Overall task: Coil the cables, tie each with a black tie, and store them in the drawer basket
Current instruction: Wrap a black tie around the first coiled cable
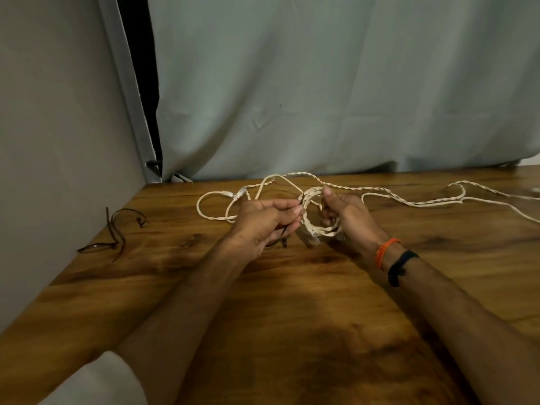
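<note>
Above the wooden desk (292,302), the right hand (347,214) clamps a small coil of cream cable (314,213); the left hand (263,222) pinches a black tie (283,233) beside that coil. Tying seems underway; next, wrapping it round. Spare ties (112,233) lie far left of the coil.

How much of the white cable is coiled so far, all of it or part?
Part. The right hand holds a small coil, while long loose lengths of white cable lie spread across the table.

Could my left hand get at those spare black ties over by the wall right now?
Probably not yet: the left hand is busy pinching a tie at the coil. The spare ties lie unobstructed on the table.
</note>
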